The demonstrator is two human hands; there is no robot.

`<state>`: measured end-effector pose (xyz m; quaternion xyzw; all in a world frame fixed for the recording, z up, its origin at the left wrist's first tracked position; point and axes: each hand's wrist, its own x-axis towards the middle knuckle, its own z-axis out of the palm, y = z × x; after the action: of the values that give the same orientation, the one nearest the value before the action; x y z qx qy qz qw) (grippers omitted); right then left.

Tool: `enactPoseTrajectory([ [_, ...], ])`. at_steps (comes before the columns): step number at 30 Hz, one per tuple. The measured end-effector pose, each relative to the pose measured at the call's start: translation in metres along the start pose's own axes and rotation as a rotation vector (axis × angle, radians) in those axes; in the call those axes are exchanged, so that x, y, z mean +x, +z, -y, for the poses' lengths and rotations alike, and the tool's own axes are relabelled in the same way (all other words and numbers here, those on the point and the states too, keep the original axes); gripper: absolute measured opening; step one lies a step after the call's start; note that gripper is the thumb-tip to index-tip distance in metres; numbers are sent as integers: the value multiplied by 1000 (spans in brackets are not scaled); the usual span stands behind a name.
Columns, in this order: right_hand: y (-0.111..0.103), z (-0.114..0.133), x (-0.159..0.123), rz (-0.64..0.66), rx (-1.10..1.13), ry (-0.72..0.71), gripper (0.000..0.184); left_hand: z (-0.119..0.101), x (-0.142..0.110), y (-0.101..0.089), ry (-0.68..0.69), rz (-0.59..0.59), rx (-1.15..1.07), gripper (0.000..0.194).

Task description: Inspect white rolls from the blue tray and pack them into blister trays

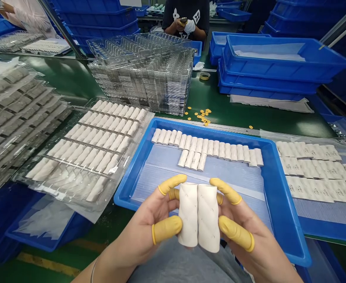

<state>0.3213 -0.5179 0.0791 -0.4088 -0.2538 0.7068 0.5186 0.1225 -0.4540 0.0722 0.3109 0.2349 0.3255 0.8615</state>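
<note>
Two white padded sleeve-like pieces (199,216) stand upright side by side between my hands, their long edges touching. My left hand (157,212) grips them from the left, and my right hand (240,220) from the right. Yellow finger cots cover the thumbs and several fingertips. Below and beyond them lies a blue tray (285,204) lined with pale blue sheet. Along its far side runs a row of similar white pieces (208,147), with a short second row in front; some bear small dark marks.
At the left, a clear plastic tray (81,147) holds rows of white pieces, beside stacked filled trays (16,118). Behind are piled clear trays (149,74), loose yellow finger cots (203,114), tape (204,76) and blue bins (279,67). More white pieces (314,169) lie right. A person (186,19) sits opposite.
</note>
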Motion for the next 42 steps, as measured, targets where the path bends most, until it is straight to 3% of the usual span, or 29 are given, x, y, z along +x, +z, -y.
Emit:
enactPoseTrajectory([
  [4,2,0,3,2,-47,-46,54,4,1,-1,1,1,11,57],
  [15,-2,-4,-1,86,66,15,49,2,0,-3,-20,49,-47,49],
  [19,-2,-4,-1,80,-6,-13,47,2,-2,-3,11,19,24,47],
  [26,2,-7,2,62,-116,-77,51,6,-2,-3,12,16,29,62],
  [38,1,-4,-1,36,-19,5,43,4,0,-3,-2,-20,-23,46],
  [42,3,-10,3,9,-30,-36,58,8,1,-1,29,-51,56,51],
])
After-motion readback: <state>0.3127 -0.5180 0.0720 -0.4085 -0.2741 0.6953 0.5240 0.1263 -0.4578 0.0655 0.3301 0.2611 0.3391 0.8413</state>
